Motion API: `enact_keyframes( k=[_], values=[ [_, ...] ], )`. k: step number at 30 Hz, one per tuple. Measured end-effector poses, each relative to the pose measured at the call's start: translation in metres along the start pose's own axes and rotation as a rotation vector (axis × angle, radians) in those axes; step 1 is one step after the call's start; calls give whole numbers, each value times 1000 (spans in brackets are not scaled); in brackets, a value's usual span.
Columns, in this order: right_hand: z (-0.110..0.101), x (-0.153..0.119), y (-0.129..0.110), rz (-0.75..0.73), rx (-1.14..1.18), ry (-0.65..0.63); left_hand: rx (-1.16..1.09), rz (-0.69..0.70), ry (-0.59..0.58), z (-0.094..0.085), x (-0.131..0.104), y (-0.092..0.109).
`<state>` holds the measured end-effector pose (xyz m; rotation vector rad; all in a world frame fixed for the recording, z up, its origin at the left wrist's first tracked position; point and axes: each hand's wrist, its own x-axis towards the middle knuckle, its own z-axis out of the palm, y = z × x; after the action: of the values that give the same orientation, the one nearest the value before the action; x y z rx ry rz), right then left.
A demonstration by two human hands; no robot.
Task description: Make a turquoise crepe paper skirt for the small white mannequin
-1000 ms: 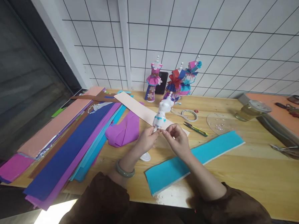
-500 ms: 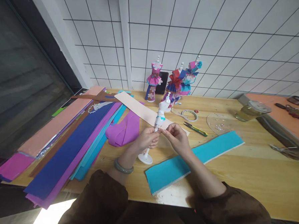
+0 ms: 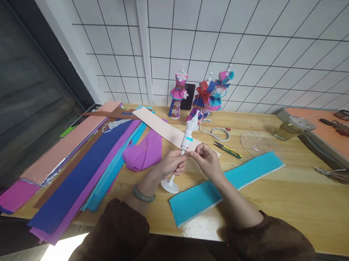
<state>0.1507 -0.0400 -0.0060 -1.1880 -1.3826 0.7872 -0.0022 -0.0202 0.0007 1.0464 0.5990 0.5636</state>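
- L hand [image 3: 174, 163] grips white mannequin [image 3: 190, 132] by its stem [image 3: 172, 178], tilted, over table [image 3: 277, 203].
- R hand [image 3: 207, 160] just beside, fingertips nearly pinched; can't tell if holding anything.
- Turq. paper strip [image 3: 192, 203] lies flat nearby.

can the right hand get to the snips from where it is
Probably yes: the snips lie just beyond the right hand, to its right, with nothing seen on top. Its fingers are at the white mannequin, though, so they'd likely have to leave that first.

The left grip [image 3: 174, 163] hides part of the white mannequin stand [image 3: 169, 186].
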Motion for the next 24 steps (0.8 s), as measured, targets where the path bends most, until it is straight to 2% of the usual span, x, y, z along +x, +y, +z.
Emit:
enact_keyframes(
  k=[4, 14, 24],
  values=[
    [0, 0, 2, 6, -13, 5, -25, -2, -38, -1, 0, -1],
    [-6, 2, -4, 97, 258, 104, -324, -35, -175, -10, -10, 17],
    [-9, 4, 5, 117, 156, 166, -342, 4, -110, -16, -5, 13]
  ],
)
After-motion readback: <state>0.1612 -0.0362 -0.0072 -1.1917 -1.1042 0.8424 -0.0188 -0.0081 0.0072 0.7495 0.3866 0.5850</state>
